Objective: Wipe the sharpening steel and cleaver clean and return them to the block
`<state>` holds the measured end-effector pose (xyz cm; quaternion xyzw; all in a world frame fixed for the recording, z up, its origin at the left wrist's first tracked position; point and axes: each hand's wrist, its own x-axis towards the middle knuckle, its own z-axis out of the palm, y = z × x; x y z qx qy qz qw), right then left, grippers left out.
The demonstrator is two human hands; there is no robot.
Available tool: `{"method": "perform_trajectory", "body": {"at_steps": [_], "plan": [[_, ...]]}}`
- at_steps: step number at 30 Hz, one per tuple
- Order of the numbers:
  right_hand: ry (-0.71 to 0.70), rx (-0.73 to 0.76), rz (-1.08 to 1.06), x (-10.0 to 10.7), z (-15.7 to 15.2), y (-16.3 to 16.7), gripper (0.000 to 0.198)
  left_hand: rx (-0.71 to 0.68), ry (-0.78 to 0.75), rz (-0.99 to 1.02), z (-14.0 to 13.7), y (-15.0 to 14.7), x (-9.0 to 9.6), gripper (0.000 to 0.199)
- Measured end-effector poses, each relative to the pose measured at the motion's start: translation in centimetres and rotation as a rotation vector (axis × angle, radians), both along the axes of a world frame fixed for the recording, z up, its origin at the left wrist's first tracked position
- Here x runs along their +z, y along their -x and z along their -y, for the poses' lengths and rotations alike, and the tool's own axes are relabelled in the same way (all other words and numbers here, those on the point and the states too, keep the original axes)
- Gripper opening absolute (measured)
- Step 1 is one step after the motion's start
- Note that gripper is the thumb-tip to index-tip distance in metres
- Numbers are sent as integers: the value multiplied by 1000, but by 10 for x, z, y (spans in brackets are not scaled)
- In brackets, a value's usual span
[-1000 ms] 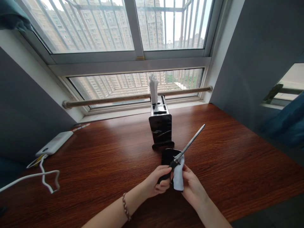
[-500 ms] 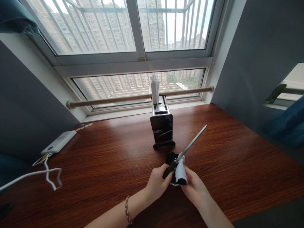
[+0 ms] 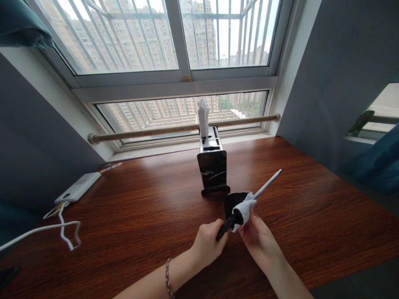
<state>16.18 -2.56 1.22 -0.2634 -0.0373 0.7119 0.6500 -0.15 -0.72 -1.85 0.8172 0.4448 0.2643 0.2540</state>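
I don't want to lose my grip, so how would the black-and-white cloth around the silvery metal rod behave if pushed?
The cloth is probably floppy, since it curls around the metal rod. It may be light, as its edge looks thin. Pushed, it could slide along the rod, which looks straight and smooth.

Head camera: single view, set above the near side of the tabletop (image 3: 134,199), facing forward and pitched down.
Tabletop: seen at a slant from above, far edge and right edge both within the field.
Left hand (image 3: 207,243), right hand (image 3: 260,238): close to the lens, below picture centre; forearms enter from the bottom edge.
Window frame (image 3: 149,90): ahead, across the upper part, farther off than the hands.
Side walls (image 3: 333,70): one on each flank, slanting outward; wide field.
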Motion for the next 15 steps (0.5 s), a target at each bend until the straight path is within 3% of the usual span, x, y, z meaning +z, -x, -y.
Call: {"method": "perform_trajectory", "body": {"at_steps": [9, 15], "plan": [[14, 37, 145, -6, 0, -11, 22, -96, -157, -147, -1, 0, -1, 18], [96, -9, 134, -16, -6, -28, 23, -116, -78, -168, 0, -2, 3, 19]]}}
